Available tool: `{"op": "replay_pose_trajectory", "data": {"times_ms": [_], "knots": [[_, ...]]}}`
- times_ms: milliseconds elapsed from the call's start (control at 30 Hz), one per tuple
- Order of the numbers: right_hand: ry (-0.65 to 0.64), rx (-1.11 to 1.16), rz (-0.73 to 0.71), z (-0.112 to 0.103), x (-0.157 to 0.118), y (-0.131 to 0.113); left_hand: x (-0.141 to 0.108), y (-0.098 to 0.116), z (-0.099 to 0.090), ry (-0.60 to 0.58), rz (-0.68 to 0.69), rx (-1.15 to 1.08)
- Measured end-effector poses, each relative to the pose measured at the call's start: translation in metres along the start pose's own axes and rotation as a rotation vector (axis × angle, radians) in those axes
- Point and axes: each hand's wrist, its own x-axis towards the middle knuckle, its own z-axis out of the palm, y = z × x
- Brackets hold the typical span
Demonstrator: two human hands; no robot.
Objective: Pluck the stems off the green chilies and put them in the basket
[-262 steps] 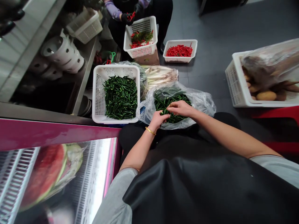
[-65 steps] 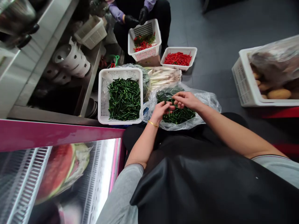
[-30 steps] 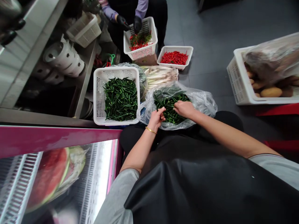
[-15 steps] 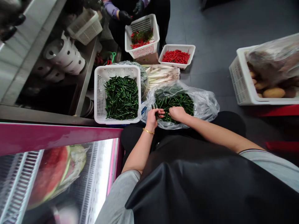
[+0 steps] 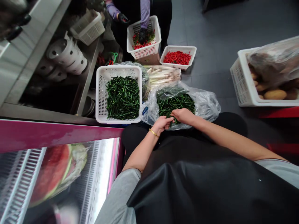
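Over the near edge of a clear plastic bag of green chilies, my two hands meet fingertip to fingertip. My left hand, with a gold bangle at the wrist, has its fingers closed on a green chili, mostly hidden by the fingers. My right hand is pinched at the same spot; a bit of green shows between the hands. Left of the bag stands a white perforated basket holding a heap of green chilies.
Behind the bag lie white-stemmed scallions. A shallow basket of red chilies stands beyond them. Opposite, a co-worker's gloved hand reaches into another basket. A potato crate is at right, a glass-topped fridge with watermelon at lower left.
My left hand has moved right, from the bag's left side to meet my right hand, and its fingers have closed. One of the co-worker's hands has dipped into their basket.
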Motion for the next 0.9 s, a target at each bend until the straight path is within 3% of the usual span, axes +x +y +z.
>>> {"op": "replay_pose_trajectory", "data": {"times_ms": [67,167,267,333,400,467,567,633,767,900], "knots": [[-0.012,0.028,-0.003,-0.003,0.005,-0.001,-0.004,-0.002,-0.002,0.076,0.102,0.010],[-0.145,0.292,0.116,-0.016,0.009,-0.003,-0.013,0.002,-0.006,0.159,0.391,0.180],[-0.341,0.580,0.114,-0.026,0.001,-0.006,-0.025,0.009,-0.008,0.011,0.446,0.299],[-0.373,0.777,0.060,-0.026,-0.009,-0.008,-0.033,0.011,-0.010,-0.147,0.378,0.230],[-0.353,0.832,0.043,-0.022,-0.014,-0.007,-0.037,0.013,-0.012,-0.247,0.310,0.072],[-0.271,0.613,0.069,-0.018,-0.008,-0.004,-0.038,0.015,-0.015,-0.250,0.271,-0.100],[-0.062,0.030,0.056,-0.015,0.021,0.002,-0.034,0.019,-0.024,-0.183,0.257,-0.293],[-0.019,-0.219,0.000,-0.012,0.042,0.002,-0.030,0.020,-0.028,-0.144,0.253,-0.344],[-0.076,-0.255,-0.040,0.001,0.049,-0.003,-0.021,0.015,-0.029,-0.011,0.201,-0.355],[-0.014,-0.085,-0.146,0.018,0.004,-0.009,-0.005,0.008,-0.018,0.134,0.149,-0.348]]}}
